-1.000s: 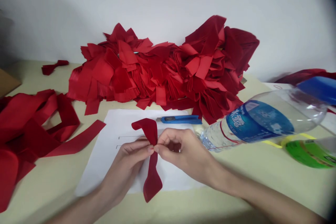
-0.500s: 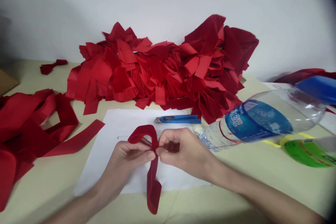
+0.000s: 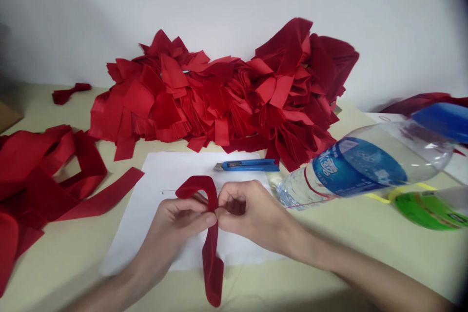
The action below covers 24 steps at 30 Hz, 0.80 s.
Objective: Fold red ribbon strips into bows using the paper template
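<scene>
A strip of red velvet ribbon (image 3: 212, 265) is pinched at its middle between the thumb and fingers of my left hand (image 3: 179, 224). Its upper end curls over to the left, and the lower end hangs down and folds up at the tip. My right hand (image 3: 248, 214) is closed in a pinch against the ribbon's right edge; what lies between its fingertips is too small to tell. A thin red thread (image 3: 307, 204) runs from the plastic bottle (image 3: 361, 168) toward my right hand. Beneath both hands lies a white paper sheet (image 3: 135, 239).
A blue utility knife (image 3: 248, 165) lies at the paper's top edge. Behind it is a large heap of cut red ribbon pieces (image 3: 219, 97). Long red strips (image 3: 47, 175) pile up at left, near a small red bow (image 3: 69, 93). A green tape roll (image 3: 427, 210) sits at right.
The ribbon's lower end hangs slightly lower. Both hands keep their pinch in nearly the same place, and the whole view has shifted a little.
</scene>
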### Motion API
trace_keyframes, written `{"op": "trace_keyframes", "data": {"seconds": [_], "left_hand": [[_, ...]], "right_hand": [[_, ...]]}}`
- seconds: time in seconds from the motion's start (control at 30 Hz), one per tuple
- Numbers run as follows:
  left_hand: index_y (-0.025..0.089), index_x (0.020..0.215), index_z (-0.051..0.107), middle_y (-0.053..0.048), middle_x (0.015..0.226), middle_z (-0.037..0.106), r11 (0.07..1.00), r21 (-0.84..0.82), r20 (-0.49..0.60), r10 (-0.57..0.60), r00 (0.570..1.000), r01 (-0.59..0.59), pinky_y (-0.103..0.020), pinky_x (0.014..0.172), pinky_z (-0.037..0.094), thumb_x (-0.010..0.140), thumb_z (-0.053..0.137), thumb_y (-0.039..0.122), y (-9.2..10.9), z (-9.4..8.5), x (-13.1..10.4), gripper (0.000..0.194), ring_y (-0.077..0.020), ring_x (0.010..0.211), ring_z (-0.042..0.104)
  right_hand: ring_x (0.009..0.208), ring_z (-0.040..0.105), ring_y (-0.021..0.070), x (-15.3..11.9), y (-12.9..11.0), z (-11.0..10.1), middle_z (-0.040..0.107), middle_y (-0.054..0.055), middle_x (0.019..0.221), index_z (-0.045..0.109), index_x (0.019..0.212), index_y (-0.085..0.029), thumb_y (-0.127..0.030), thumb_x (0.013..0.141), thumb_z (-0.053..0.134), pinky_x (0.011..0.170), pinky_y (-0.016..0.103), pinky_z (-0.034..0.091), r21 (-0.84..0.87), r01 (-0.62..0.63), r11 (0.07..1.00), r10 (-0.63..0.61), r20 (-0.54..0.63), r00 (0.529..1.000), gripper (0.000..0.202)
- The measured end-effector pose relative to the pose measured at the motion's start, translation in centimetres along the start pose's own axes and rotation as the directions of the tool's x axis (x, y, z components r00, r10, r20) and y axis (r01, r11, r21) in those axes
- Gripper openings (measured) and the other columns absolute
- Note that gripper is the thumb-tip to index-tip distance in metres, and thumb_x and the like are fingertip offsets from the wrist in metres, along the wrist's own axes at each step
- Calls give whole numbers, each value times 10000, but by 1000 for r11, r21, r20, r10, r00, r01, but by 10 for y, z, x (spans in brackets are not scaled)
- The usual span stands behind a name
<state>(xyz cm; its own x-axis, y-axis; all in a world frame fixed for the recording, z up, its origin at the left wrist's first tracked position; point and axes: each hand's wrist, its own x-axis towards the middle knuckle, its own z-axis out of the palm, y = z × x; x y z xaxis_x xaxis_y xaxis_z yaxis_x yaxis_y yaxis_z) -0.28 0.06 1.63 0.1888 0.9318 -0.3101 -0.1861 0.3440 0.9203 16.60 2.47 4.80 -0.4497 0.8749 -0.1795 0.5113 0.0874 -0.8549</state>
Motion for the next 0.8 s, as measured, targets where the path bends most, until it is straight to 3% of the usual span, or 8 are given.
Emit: {"op": "trace_keyframes", "data": {"seconds": [0.27,0.47,0.63,0.8], "left_hand": [[158,621,667,30,588,580,930,-282,174,-190,966,234,-169,599,399,730,693,227,4,-5,5,132,-61,560,480],[138,789,717,-52,819,680,906,-352,317,-121,941,235,-229,771,441,754,674,255,-3,-12,6,129,-150,837,590],[148,804,713,-43,776,680,902,-349,387,-108,916,253,-269,758,454,773,655,244,-6,-14,6,116,-153,779,604],[148,739,716,-52,690,684,906,-326,399,-126,908,269,-262,667,431,742,687,283,-4,-13,3,139,-150,683,591]], "right_hand": [[530,428,44,5,-7,-15,547,-39,612,595,722,-152,-211,795,537,476,163,316,241,8,971,-37,116,993,111],[584,531,58,4,-14,-21,649,9,703,586,707,-128,-150,804,534,501,170,344,335,-42,941,-13,162,987,112],[618,582,87,6,-8,-18,639,-2,661,567,721,-139,-193,804,568,549,194,390,434,-36,900,-56,197,979,98],[512,524,62,6,-9,-18,582,-53,573,616,844,-151,-193,791,602,501,187,370,472,-55,880,-59,224,973,69]]}}
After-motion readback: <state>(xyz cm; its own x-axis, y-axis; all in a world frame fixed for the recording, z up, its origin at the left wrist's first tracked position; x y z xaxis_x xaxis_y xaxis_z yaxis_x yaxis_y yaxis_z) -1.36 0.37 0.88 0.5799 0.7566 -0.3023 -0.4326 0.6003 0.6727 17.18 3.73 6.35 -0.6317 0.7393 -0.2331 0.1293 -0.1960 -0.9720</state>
